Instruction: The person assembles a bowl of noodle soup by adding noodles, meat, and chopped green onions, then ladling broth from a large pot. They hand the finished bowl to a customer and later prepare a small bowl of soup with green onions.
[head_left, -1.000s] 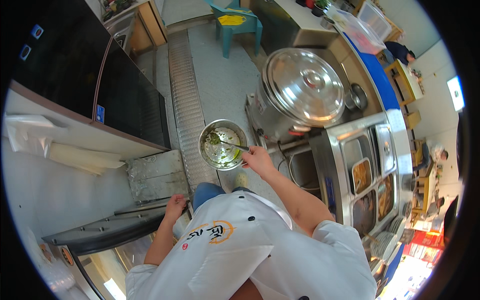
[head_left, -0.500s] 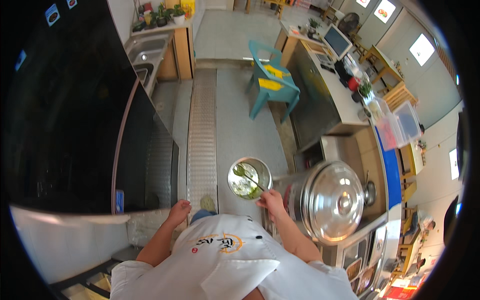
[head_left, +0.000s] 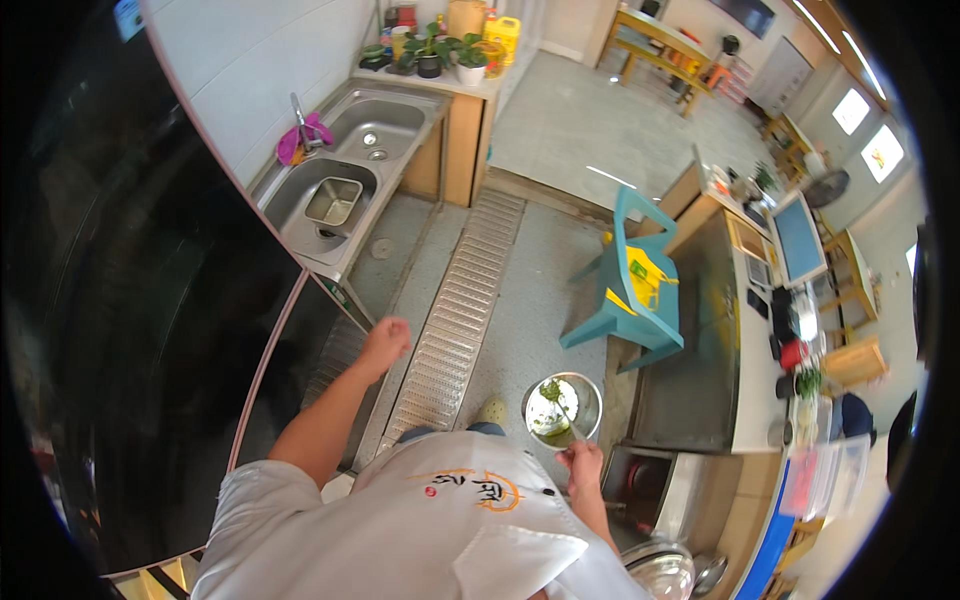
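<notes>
My right hand (head_left: 582, 466) is closed at the near rim of a round steel bowl (head_left: 595, 392), gripping it together with the handle of a long-handled ladle (head_left: 574, 427). The ladle leans inside the bowl, and its head is covered with something green and chopped-looking. More green matter lies in the bowl's bottom. The bowl hangs above the floor in front of me. My left hand (head_left: 388, 343) is raised with curled fingers and holds nothing visible; it is nearest the dark glossy panel's edge.
A double steel sink (head_left: 345, 165) with a small metal pan (head_left: 334, 201) stands ahead left. A metal drain grate (head_left: 445, 330) runs along the floor. A teal plastic chair (head_left: 640, 285) is ahead right, beside a steel-fronted counter (head_left: 690, 350). The lidded pot (head_left: 660, 572) is low right.
I have moved forward and turned left, so the sink and chair are nearer and the big pot falls behind. The bowl and ladle moved along with my right hand. My left hand swung forward.
</notes>
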